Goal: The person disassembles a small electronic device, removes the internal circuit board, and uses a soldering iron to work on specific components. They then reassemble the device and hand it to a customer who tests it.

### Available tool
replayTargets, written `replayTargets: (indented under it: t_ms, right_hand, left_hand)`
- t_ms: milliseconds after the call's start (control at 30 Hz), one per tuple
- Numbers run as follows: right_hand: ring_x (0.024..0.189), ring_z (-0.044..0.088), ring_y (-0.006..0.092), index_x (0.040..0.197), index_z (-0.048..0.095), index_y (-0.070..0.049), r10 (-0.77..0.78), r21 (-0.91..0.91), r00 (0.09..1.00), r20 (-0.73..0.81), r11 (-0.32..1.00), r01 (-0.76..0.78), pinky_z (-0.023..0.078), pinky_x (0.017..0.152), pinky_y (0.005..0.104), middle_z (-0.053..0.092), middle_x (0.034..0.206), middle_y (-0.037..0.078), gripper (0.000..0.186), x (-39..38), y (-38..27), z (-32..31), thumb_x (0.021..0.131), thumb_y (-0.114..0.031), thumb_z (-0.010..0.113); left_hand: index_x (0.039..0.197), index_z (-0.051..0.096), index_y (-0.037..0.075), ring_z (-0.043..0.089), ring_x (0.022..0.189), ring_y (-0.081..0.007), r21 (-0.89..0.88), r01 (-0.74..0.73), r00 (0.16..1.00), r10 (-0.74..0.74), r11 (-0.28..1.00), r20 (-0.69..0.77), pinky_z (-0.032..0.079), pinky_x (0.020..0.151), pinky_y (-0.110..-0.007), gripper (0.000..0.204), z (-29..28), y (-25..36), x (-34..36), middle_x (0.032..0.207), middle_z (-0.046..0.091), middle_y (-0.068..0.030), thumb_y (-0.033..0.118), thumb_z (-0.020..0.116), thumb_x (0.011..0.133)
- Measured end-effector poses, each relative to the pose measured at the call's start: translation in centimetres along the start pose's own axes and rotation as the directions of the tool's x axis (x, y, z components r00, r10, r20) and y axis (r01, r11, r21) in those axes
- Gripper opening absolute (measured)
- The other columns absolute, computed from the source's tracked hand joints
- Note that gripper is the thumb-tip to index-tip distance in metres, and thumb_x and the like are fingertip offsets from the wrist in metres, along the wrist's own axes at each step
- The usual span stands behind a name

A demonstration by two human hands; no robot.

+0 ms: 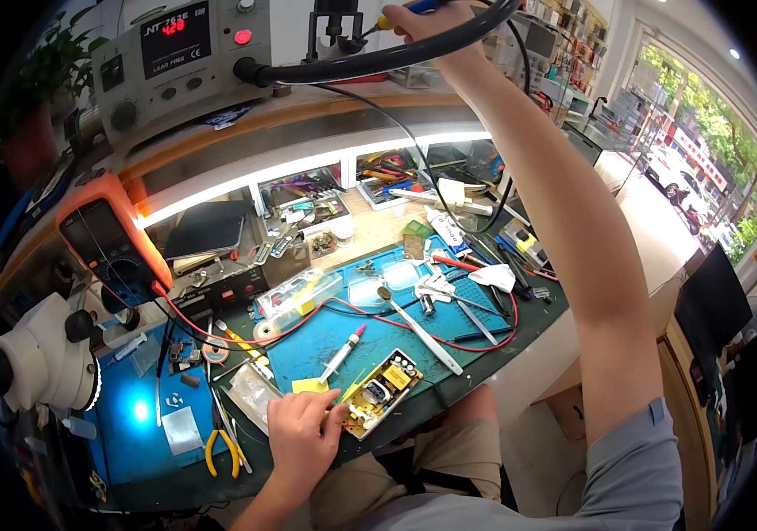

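My right hand [439,22] is raised at the top, closed around the blue-and-yellow handle of a soldering iron [389,18]. The iron's tip points left at a black stand [336,31]. Low in the middle, my left hand [303,434] has its fingers bent together at the left edge of an open power supply board [380,396] in a pale case. Thin yellow strands show by its fingertips; what it pinches is hidden. A yellow paper square [309,386] lies just beyond these fingers, and a syringe with a pink cap [343,352] lies behind it.
A thick black hose [378,64] runs from the soldering station [179,66] across the top. On the left stand an orange multimeter [113,239] and a white microscope [46,354]. Red leads cross the blue mat [299,341], near a white brush-like tool [423,336] and yellow-handled pliers [222,451].
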State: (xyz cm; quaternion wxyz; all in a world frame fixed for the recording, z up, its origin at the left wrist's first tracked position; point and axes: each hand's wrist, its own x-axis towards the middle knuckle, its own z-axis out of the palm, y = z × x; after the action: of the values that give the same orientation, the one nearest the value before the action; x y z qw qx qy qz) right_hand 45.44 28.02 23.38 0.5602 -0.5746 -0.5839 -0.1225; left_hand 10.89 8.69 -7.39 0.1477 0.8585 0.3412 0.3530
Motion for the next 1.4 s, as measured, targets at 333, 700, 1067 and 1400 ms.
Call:
replayTargets:
  t_ms: [333, 700, 1067, 1400]
  right_hand:
    - [0.076, 0.07, 0.0269, 0.099, 0.072, 0.002, 0.004, -0.159, 1.0, -0.013, 0.987, -0.006, 0.055, 0.069, 0.037, 0.073, 0.09, 0.018, 0.034, 0.0, 2.7, 3.9, 0.084, -0.028, 0.071]
    - [0.069, 0.063, 0.0174, 0.11, 0.065, 0.003, 0.068, 0.126, 0.991, 0.114, 0.989, -0.083, 0.052, 0.059, 0.029, 0.069, 0.091, 0.014, 0.029, -3.1, 0.4, 1.7, 0.093, -0.021, 0.065]
    - [0.061, 0.055, 0.008, 0.121, 0.058, 0.004, 0.253, 0.416, 0.508, 0.823, 0.339, -0.843, 0.048, 0.05, 0.0209, 0.064, 0.093, 0.01, 0.025, -10.7, -6.1, -7.6, 0.103, -0.013, 0.059]
    - [0.07, 0.068, 0.0288, 0.104, 0.075, -0.007, 0.174, -0.47, 0.833, 0.526, 0.875, 0.114, 0.053, 0.065, 0.036, 0.073, 0.087, 0.013, 0.019, -29.2, 3.3, -14.1, 0.093, -0.021, 0.071]
  left_hand:
    - [0.13, 0.062, -0.001, 0.062, 0.1, -0.0311, 0.066, -0.113, 0.993, 0.11, 0.991, 0.042, 0.043, 0.088, -0.044, 0.076, -0.2, 0.3, -0.7, 0.114, 0.066, -0.0135, 0.058, 0.074, 0.084]
    - [0.145, 0.049, -0.002, 0.06, 0.107, -0.0306, 0.016, -0.16, 0.973, 0.155, 0.987, 0.168, 0.041, 0.096, -0.044, 0.092, 0.8, 0.5, -0.4, 0.124, 0.064, -0.015, 0.039, 0.089, 0.074]
    - [0.145, 0.051, -0.002, 0.054, 0.092, -0.0299, 0.029, -0.079, 0.995, 0.077, 0.996, 0.056, 0.04, 0.086, -0.043, 0.087, 2.4, 3.6, -0.7, 0.102, 0.061, -0.0111, 0.021, 0.089, 0.07]
    - [0.144, 0.051, -0.001, 0.056, 0.092, -0.0291, 0.123, -0.01, 0.999, 0.016, 0.992, -0.043, 0.04, 0.086, -0.043, 0.085, 3.9, 4.5, -1.9, 0.11, 0.065, -0.0109, 0.026, 0.089, 0.072]
